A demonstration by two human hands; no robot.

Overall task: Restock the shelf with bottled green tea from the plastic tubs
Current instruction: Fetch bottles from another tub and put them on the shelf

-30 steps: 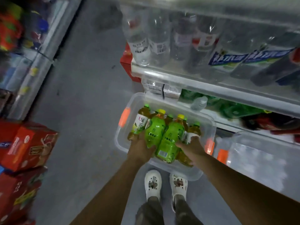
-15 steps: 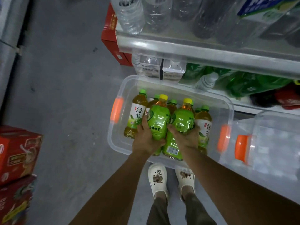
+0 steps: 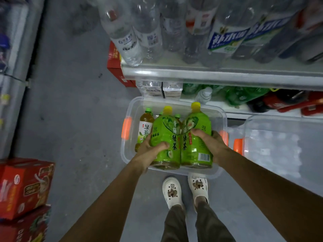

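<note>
Two green tea bottles (image 3: 181, 138), upright, side by side: left hand (image 3: 148, 151) and right hand (image 3: 209, 144) each grasped one above the tub (image 3: 216, 112); shelf (image 3: 218, 75) ahead.

Red cartons (image 3: 24, 187) stack on the grey floor (image 3: 75, 119), well to the left of the white clogs (image 3: 185, 191). Clear water bottles (image 3: 139, 35) stand far above the clogs, with another red carton (image 3: 114, 63) at their left and dark red-labelled bottles (image 3: 286, 102) up to the right.

"绿茶" on green tea bottles (image 3: 166, 137)
</note>
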